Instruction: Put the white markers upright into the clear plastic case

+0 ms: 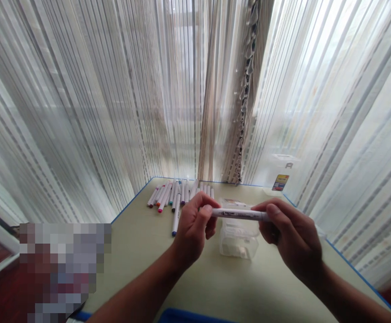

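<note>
A white marker with dark print on its barrel is held level between both hands. My left hand pinches its left end, and my right hand grips the right end with thumb and fingers. Both tips of the marker are covered by fingers. Below and behind it on the table stands a clear plastic box, partly hidden by the marker. Beyond my left hand lies a pile of white markers with coloured ends. One marker with a blue end lies nearer to me, beside the left hand.
The pale table has a blue edge. A clear container with a yellow label stands at the back right. Striped sheer curtains hang behind the table. A pixelated patch covers the lower left.
</note>
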`<control>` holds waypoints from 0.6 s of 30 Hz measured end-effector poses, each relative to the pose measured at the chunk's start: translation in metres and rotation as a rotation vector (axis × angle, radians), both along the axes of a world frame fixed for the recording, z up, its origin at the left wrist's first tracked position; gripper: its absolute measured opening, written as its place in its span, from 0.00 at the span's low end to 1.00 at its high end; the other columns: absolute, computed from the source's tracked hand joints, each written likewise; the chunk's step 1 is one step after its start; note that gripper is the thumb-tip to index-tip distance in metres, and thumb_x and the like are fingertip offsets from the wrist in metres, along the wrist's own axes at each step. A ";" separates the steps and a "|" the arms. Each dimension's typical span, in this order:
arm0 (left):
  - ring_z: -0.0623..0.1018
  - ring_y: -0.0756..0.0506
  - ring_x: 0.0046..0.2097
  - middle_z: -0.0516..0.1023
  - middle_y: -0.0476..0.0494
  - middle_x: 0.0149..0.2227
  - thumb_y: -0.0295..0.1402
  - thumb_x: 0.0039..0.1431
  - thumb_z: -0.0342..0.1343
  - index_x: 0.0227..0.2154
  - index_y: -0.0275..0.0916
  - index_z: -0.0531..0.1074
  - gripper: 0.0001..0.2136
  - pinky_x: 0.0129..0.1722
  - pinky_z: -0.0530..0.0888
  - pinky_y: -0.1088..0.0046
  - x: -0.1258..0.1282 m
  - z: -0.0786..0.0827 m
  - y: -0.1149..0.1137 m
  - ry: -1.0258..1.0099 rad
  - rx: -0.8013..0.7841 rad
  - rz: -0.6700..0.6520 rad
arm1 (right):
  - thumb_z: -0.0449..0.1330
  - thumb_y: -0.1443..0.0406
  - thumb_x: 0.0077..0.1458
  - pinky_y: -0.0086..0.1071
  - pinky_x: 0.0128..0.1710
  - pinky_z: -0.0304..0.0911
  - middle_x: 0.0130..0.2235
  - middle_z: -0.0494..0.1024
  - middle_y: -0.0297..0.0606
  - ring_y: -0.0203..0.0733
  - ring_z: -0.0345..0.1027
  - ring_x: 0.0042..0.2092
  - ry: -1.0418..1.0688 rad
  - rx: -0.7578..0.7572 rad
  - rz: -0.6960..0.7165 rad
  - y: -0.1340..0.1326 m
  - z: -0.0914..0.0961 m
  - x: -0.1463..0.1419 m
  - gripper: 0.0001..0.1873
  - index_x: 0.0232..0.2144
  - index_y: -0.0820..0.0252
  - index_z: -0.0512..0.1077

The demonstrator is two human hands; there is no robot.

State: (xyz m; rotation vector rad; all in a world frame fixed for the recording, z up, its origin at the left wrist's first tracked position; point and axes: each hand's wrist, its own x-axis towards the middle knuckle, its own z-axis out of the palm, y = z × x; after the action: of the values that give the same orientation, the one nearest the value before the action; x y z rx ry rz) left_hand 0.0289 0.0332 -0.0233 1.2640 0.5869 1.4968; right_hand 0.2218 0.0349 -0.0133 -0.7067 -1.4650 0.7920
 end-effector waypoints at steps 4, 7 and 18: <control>0.51 0.56 0.17 0.54 0.62 0.17 0.40 0.66 0.54 0.33 0.38 0.68 0.10 0.16 0.51 0.81 -0.001 -0.002 0.000 0.084 0.025 -0.010 | 0.58 0.58 0.66 0.25 0.16 0.48 0.15 0.64 0.28 0.32 0.55 0.17 -0.023 0.027 0.002 0.000 -0.001 0.002 0.16 0.31 0.61 0.76; 0.50 0.56 0.17 0.53 0.62 0.17 0.41 0.66 0.55 0.33 0.38 0.68 0.11 0.15 0.51 0.81 -0.001 -0.003 0.001 0.096 0.034 -0.010 | 0.61 0.59 0.64 0.25 0.17 0.48 0.16 0.65 0.28 0.30 0.55 0.18 -0.071 0.055 -0.027 0.000 -0.003 0.004 0.13 0.31 0.61 0.76; 0.47 0.55 0.19 0.49 0.62 0.18 0.38 0.66 0.51 0.34 0.38 0.69 0.09 0.17 0.48 0.79 -0.001 0.000 0.000 0.010 0.003 -0.052 | 0.60 0.57 0.61 0.24 0.17 0.49 0.18 0.65 0.32 0.33 0.58 0.20 0.123 -0.133 0.085 -0.002 0.002 -0.001 0.14 0.31 0.61 0.78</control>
State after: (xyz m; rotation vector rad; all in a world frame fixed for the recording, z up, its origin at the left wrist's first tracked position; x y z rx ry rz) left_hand 0.0282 0.0336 -0.0233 1.2800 0.5547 1.4495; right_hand 0.2210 0.0325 -0.0115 -0.6864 -1.3474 0.9887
